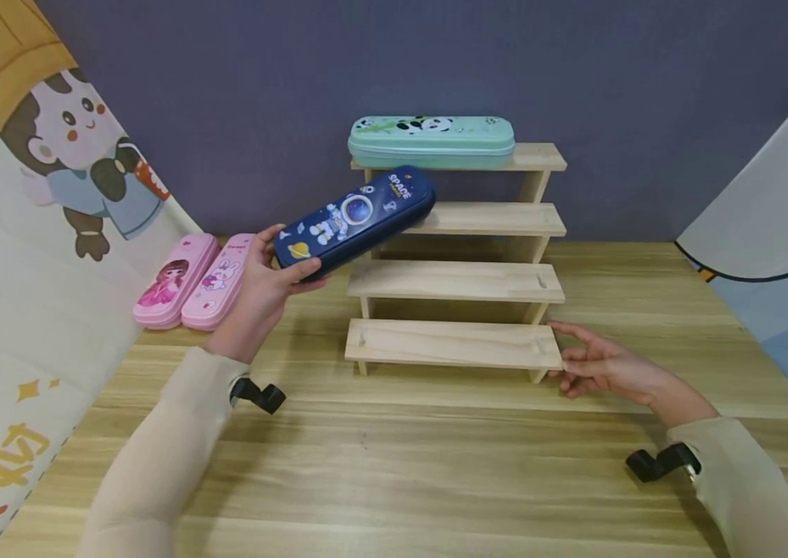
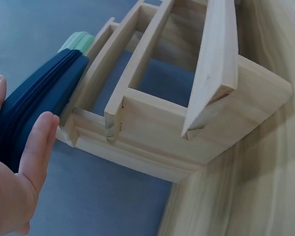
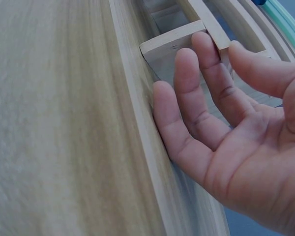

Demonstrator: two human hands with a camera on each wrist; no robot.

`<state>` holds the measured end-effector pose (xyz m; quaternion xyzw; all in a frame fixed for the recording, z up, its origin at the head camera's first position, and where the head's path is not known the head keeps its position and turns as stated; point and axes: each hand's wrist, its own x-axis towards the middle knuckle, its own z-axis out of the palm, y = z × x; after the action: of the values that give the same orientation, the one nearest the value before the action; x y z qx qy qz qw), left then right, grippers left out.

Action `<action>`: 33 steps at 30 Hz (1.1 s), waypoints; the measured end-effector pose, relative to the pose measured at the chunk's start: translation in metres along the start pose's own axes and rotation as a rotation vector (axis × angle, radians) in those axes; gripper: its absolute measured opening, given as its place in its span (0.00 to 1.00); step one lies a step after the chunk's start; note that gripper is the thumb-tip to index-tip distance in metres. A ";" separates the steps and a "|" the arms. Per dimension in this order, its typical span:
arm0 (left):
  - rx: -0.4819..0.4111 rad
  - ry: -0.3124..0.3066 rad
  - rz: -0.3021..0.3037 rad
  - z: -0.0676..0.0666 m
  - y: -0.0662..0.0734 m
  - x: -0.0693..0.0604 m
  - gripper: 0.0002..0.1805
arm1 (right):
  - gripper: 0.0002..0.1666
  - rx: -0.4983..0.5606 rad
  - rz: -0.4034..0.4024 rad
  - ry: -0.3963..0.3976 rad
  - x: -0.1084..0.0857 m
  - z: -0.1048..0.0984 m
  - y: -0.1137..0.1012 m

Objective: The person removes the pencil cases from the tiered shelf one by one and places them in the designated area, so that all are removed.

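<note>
My left hand (image 1: 264, 279) grips one end of a dark blue pencil case (image 1: 355, 221) with an astronaut print. Raised and tilted, the case has its far end in front of the upper tiers of a four-tier wooden display stand (image 1: 452, 345). Its zipped side (image 2: 27, 103) faces the left wrist view. A mint green panda pencil case (image 1: 431, 143) lies on the top tier. At the stand's lowest right end, my right hand (image 1: 606, 368) holds the board between thumb and index finger; its other fingers curve loosely below, as the right wrist view shows.
Two pink pencil cases, one with a girl (image 1: 173, 283) and one with a rabbit (image 1: 215, 283), lie side by side on the wood-grain table (image 1: 394, 465) at left. A dark wall (image 1: 617, 116) stands behind, with printed panels on both sides.
</note>
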<state>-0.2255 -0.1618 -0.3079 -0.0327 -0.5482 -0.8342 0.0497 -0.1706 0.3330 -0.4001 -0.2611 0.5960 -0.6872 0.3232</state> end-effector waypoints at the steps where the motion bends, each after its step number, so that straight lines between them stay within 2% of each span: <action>1: -0.007 0.009 0.009 -0.001 0.000 -0.001 0.36 | 0.39 -0.002 0.000 0.001 0.000 0.000 0.000; 5: -0.032 0.039 0.045 -0.007 0.000 -0.006 0.36 | 0.39 -0.001 0.004 0.006 0.001 0.000 -0.001; 16: -0.073 0.057 0.175 -0.027 -0.001 -0.016 0.35 | 0.39 0.002 -0.002 0.002 0.002 -0.001 -0.001; 21: -0.088 0.111 0.160 -0.031 -0.002 -0.019 0.37 | 0.39 -0.005 0.004 0.010 0.001 -0.001 0.000; 33: -0.152 0.296 0.087 -0.041 -0.005 -0.024 0.41 | 0.39 -0.009 -0.001 0.007 0.000 -0.001 0.001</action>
<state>-0.2023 -0.1962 -0.3313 0.0632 -0.4683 -0.8660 0.1635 -0.1714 0.3335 -0.4012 -0.2604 0.5999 -0.6857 0.3195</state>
